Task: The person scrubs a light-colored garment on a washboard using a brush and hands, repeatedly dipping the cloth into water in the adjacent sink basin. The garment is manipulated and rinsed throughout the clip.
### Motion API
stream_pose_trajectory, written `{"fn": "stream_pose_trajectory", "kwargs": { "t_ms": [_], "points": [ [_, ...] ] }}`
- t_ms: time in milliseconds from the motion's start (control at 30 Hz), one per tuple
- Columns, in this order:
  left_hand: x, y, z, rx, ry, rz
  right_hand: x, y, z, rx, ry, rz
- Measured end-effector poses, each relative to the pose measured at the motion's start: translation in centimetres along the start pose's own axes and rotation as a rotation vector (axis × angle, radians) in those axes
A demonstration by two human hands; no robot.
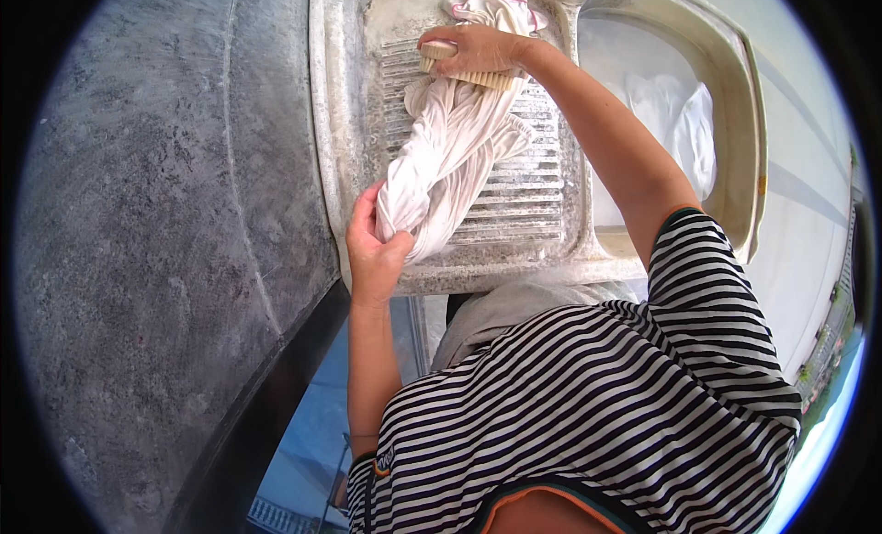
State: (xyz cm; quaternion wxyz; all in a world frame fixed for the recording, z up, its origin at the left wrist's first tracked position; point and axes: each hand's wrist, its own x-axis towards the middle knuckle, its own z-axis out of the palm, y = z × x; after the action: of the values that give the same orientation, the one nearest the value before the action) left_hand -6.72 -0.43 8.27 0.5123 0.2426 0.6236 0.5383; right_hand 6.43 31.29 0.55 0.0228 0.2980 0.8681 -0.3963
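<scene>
A white garment [450, 148] lies bunched lengthwise over the ridged washboard [514, 203] of a stone laundry sink. Its far end [496, 9] shows a pink edge. My left hand [375, 249] grips the near end of the cloth, thumb over it and fingers behind. Toward the far part of the board, my right hand [480, 51] is closed over the back of a scrubbing brush [491, 78]. The pale bristles face down against the cloth. Most of the brush's back is hidden under my fingers.
Right of the washboard, a basin [749, 167] holds cloudy water and a white cloth [691, 134]. A raised divider [581, 167] separates the two. On the left, a dark grey stone counter [147, 213] adjoins the sink. My body stands close to the sink's near edge.
</scene>
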Motion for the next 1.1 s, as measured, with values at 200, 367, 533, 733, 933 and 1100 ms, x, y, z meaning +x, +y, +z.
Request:
{"fn": "stream_pose_trajectory", "kwargs": {
  "t_ms": [200,367,533,733,933,1100],
  "points": [
    [-0.1,7.2,0.9,0.01,-0.117,0.281,-2.9,-3.3,-3.3,0.205,0.323,0.015],
    [-0.1,0.0,1.7,0.296,-0.165,-0.047,-7.9,3.2,-8.6,0.153,0.922,0.06],
    [-0.2,-4.0,4.5,1.066,-0.237,0.386,-13.8,-1.4,-2.2,-0.126,0.727,0.135],
    [-0.2,-4.5,4.9,1.214,-0.349,0.504,-14.1,-4.2,10.8,-0.294,0.602,-0.138],
    [0.3,-4.8,5.9,1.146,-0.384,0.535,-4.1,3.1,-1.1,-0.276,0.544,0.402],
    [-0.1,-5.9,4.7,1.055,-0.324,0.573,-11.4,-7.6,4.3,-0.216,0.455,0.077]
  ]
}}
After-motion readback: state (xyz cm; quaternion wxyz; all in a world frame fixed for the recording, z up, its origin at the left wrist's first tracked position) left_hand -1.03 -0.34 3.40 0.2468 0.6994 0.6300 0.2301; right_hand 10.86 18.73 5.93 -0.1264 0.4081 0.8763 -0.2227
